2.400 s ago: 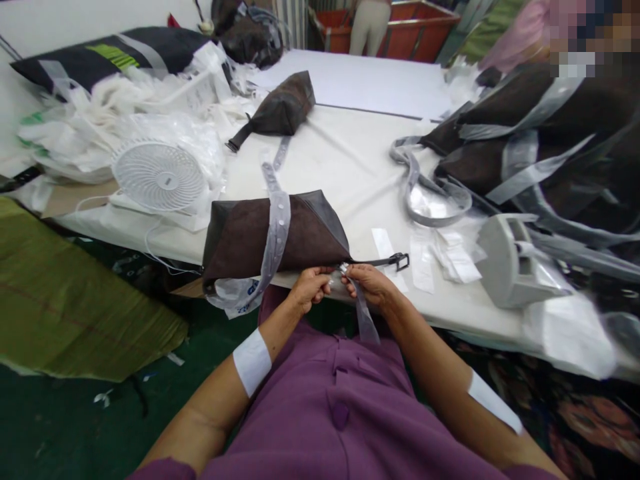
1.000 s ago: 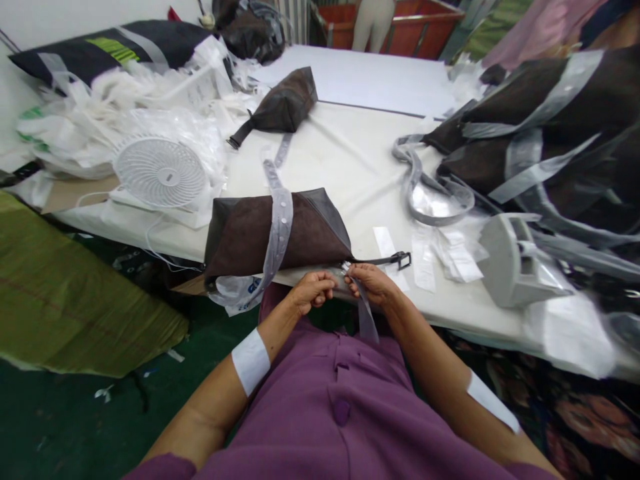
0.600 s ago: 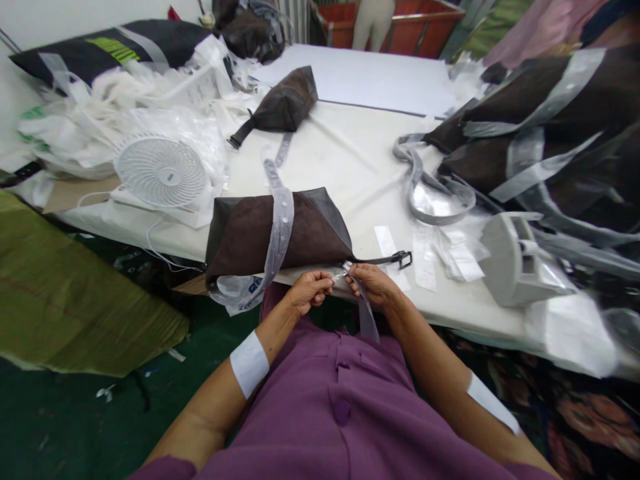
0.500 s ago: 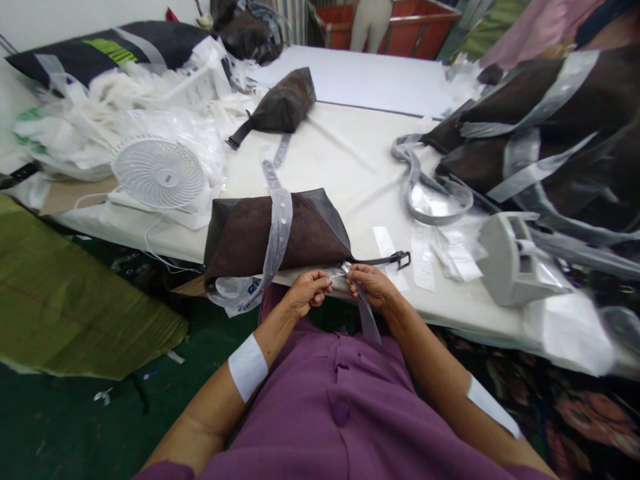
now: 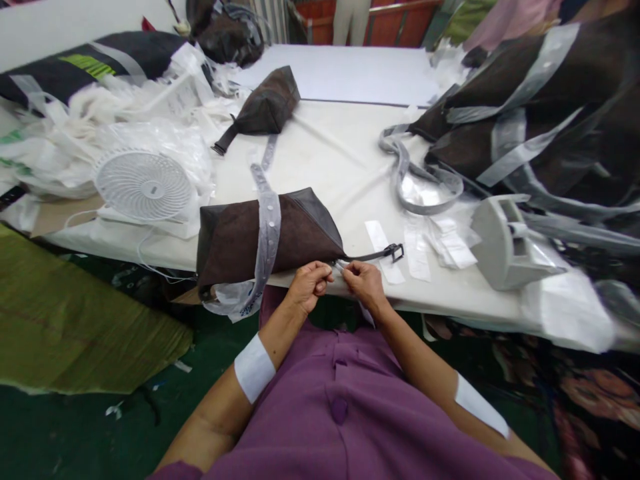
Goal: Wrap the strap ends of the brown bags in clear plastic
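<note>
Showing below white table (image 5: 345,167), green floor (image 5: 65,437).

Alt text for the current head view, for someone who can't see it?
Left hand and right hand, fingers pinched, nearly meet at the near edge of a white table, beside a brown bag; a white fan stands left, more brown bags right.

The dark brown bag (image 5: 233,240) lies at the tabletop's (image 5: 340,167) near edge, a translucent band (image 5: 269,227) across it, its thin black strap (image 5: 367,257) ending in a buckle (image 5: 397,253).
</note>
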A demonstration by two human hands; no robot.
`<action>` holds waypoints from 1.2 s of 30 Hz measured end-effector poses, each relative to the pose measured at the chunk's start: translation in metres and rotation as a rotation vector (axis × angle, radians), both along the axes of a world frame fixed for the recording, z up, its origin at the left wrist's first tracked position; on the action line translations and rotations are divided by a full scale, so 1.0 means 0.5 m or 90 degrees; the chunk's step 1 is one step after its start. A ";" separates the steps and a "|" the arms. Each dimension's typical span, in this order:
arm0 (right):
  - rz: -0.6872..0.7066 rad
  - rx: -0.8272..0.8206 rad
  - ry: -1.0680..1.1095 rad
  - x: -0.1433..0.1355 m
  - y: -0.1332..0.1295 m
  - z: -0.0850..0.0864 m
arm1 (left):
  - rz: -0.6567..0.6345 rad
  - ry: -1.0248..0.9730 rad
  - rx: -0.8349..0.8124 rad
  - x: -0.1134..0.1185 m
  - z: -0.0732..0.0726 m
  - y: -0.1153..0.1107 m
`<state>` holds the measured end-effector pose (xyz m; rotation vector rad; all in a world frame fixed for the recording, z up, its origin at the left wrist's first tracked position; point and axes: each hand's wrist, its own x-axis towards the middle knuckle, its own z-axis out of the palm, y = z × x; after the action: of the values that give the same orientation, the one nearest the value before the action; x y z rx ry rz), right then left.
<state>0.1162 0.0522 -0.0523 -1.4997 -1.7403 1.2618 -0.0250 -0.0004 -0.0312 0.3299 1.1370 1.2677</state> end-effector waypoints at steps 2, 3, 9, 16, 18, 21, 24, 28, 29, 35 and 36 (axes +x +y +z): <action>0.032 0.142 -0.083 0.003 0.000 0.004 | -0.005 0.045 0.008 0.009 0.012 0.014; 0.045 0.196 -0.107 0.005 -0.001 0.003 | -0.010 0.063 0.009 0.014 0.017 0.023; 0.074 0.339 -0.151 0.014 -0.020 -0.020 | -0.067 0.206 -0.037 0.052 0.012 0.065; 0.114 0.373 -0.216 0.028 -0.048 -0.024 | -0.336 0.636 0.042 0.031 0.004 0.061; 0.119 0.352 -0.218 0.029 -0.051 -0.017 | -0.403 0.720 0.084 0.022 0.014 0.063; 0.103 0.294 -0.191 0.030 -0.045 0.000 | -0.402 0.707 0.119 0.015 0.035 0.066; 0.117 0.197 -0.151 0.031 -0.032 0.017 | -0.285 0.588 0.142 0.003 0.050 0.058; 0.065 -0.111 0.008 0.027 -0.021 0.023 | -0.017 0.424 0.111 -0.020 0.038 0.016; 0.040 -0.201 0.076 0.025 -0.021 0.023 | 0.007 0.381 0.078 -0.022 0.029 0.003; -0.023 -0.437 0.313 0.017 -0.019 0.023 | -0.045 0.175 -0.069 0.007 -0.022 -0.048; -0.020 -0.450 0.327 0.018 -0.017 0.025 | -0.059 0.136 -0.080 0.014 -0.029 -0.048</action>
<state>0.1252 0.0435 -0.0400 -1.3417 -0.9724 2.1532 -0.0178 -0.0245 -0.0457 0.4266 1.3618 1.0929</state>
